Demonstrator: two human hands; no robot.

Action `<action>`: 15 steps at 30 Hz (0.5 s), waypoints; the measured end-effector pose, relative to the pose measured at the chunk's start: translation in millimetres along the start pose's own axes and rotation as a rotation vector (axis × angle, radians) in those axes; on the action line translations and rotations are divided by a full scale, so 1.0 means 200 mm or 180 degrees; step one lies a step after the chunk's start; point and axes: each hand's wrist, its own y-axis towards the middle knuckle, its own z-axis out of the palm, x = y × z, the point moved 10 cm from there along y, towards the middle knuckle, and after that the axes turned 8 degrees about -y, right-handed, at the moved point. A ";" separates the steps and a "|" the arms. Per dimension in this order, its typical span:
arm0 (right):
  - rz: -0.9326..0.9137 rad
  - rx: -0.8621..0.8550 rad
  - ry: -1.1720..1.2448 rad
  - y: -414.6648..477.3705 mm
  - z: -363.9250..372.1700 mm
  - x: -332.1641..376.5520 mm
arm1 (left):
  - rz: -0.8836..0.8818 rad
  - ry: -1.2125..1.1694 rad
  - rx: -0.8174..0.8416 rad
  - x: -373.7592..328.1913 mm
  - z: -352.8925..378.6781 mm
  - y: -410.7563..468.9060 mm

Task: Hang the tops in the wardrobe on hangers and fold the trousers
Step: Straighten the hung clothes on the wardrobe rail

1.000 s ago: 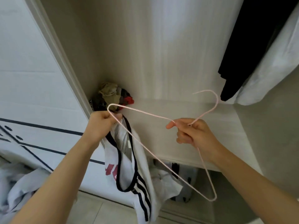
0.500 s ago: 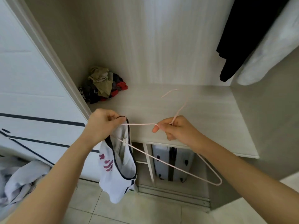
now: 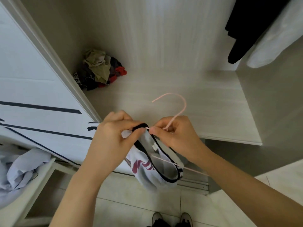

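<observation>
A white top [image 3: 147, 167] with black trim and a red print hangs below my hands in front of the wardrobe shelf [image 3: 213, 112]. My left hand [image 3: 114, 133] grips its black neckline. My right hand [image 3: 175, 135] pinches the neck of a thin pink wire hanger [image 3: 182, 102], whose hook stands up over the shelf. One hanger arm runs inside the top's neck opening and its lower bar shows across the fabric and out to the right. My hands nearly touch.
A pile of crumpled clothes [image 3: 100, 69] lies in the shelf's back left corner. A black garment [image 3: 242, 31] and a white garment [image 3: 275, 38] hang at the upper right. A pale cloth heap [image 3: 19, 171] lies at the left. The white sliding door [image 3: 32, 82] stands left. My shoes [image 3: 172, 218] are on the tiled floor.
My hands came together and the hanger's arm went into the top's neckline. The view tilted downward, showing the floor and my shoes.
</observation>
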 end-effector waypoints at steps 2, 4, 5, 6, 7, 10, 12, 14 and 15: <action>0.0221 -0.0042 0.0339 0.00 0.00 -0.04 | 0.0022 0.0109 -0.0048 0.01 0.01 -0.02; 0.0319 -0.0119 0.0564 0.00 -0.01 -0.06 | -0.0128 -0.0056 0.0060 0.06 0.03 -0.04; 0.0308 -0.0094 0.0547 0.00 -0.01 -0.06 | -0.0145 -0.0037 0.0125 0.08 0.05 -0.05; 0.0278 -0.0007 0.0466 -0.01 0.01 -0.05 | -0.0105 0.0030 0.0177 0.08 0.06 -0.06; 0.0253 0.0126 0.0364 -0.01 0.03 -0.05 | -0.0037 0.0044 0.0201 0.08 0.07 -0.07; 0.0311 0.0357 0.0270 -0.01 0.05 -0.04 | -0.0035 -0.0238 0.0093 0.11 0.09 -0.08; 0.0306 0.0068 0.0057 0.01 -0.01 -0.05 | -0.0250 -0.0343 -0.0083 0.16 0.09 -0.11; 0.0200 -0.0453 -0.0598 0.00 -0.08 -0.07 | -0.0462 -0.0397 -0.0288 0.19 0.10 -0.14; 0.0125 -0.0716 -0.0875 -0.01 -0.10 -0.07 | -0.0563 -0.0427 -0.0387 0.20 0.10 -0.16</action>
